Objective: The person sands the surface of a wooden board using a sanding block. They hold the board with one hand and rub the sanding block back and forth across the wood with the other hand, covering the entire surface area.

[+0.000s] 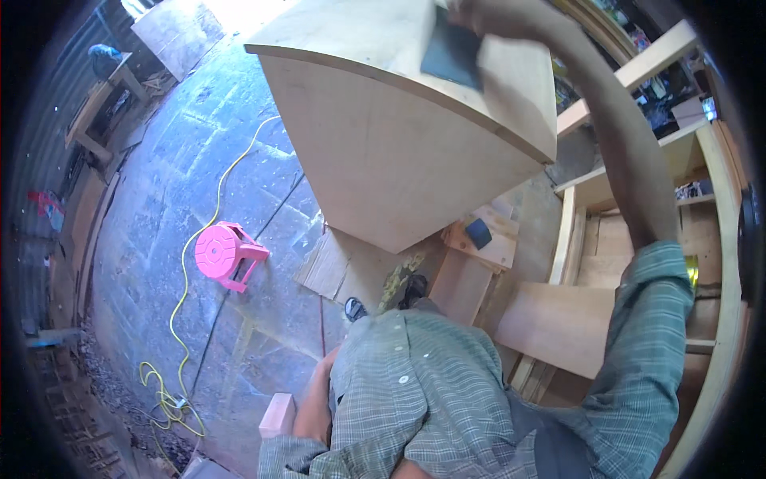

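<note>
Bluish workshop floor [152,239] surrounds a tall pale wooden box [383,152], with the right hand [471,14] on a dark sheet [450,54] atop it.

The dark sheet lies on the box's upper panel [331,28] near its front edge, seemingly held flat so its face meets the wood; the right fingers are blurred, so I cannot tell whether they grip or merely press. The left hand is hidden behind the body, its fingers' state unknown, the left forearm [316,395] just beside a pink block [277,415]. A blue block [479,233] rests on a wooden piece [507,239] near the feet, probably within reach by choice. The pink stool [217,251] stands apart from the box, perhaps leaving standing room, beside a yellow cord [185,295].
</note>
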Demonstrator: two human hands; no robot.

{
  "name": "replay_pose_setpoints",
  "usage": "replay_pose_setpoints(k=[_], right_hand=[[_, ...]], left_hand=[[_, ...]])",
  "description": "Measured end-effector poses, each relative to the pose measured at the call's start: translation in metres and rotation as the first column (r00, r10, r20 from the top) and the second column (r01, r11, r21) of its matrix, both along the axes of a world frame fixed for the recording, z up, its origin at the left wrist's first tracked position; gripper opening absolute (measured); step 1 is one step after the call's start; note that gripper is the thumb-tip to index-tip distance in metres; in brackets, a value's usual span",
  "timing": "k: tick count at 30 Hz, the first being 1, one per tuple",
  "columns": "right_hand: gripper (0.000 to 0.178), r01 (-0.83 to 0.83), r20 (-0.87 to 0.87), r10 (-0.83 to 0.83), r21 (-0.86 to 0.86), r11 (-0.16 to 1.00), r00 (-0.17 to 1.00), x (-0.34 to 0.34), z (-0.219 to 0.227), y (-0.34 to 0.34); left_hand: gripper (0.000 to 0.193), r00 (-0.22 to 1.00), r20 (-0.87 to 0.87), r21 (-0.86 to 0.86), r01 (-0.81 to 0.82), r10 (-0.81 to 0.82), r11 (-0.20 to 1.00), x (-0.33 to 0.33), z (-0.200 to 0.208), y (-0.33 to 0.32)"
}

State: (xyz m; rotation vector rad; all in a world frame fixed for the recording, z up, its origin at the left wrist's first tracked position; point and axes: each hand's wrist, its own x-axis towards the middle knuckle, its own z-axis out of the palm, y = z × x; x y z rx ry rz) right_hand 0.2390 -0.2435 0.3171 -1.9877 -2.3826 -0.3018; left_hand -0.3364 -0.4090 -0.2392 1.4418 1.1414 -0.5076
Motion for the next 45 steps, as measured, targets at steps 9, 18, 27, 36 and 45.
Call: replay_pose_setpoints(k=[9, 18, 27, 36, 45], right_hand=[[0.019, -0.020, -0.404, 0.114, 0.229, 0.973, 0.908, -0.030, 0.023, 0.071], [0.018, 0.282, -0.625, -0.031, 0.307, 0.909, 0.780, -0.089, 0.024, 0.001], [0.008, -0.256, 0.124, 0.227, 0.335, 0.907, 0.966, -0.185, -0.026, -0.137], [0.050, 0.005, -0.684, 0.589, 0.655, 0.756, 0.431, -0.133, -0.044, -0.224], [0.051, 0.105, -0.446, 0.422, 0.775, 0.623, 0.789, 0.002, -0.055, -0.235]], left_hand=[[0.040, 0.928, 0.284, -0.061, -0.235, 0.243, 0.970, 0.035, 0.017, -0.030], [0.030, 0.747, 0.460, 0.073, -0.571, 0.480, 0.818, 0.044, 0.103, 0.052], [0.049, 0.408, 0.823, 0.553, -0.737, -0.396, 0.389, 0.189, 0.383, 0.152], [0.028, 0.008, 0.660, 0.722, -0.285, -0.752, 0.631, 0.317, 0.501, 0.100], [0.015, 0.110, 0.672, 0.731, 0.056, -0.732, 0.680, 0.461, 0.536, 0.095]])
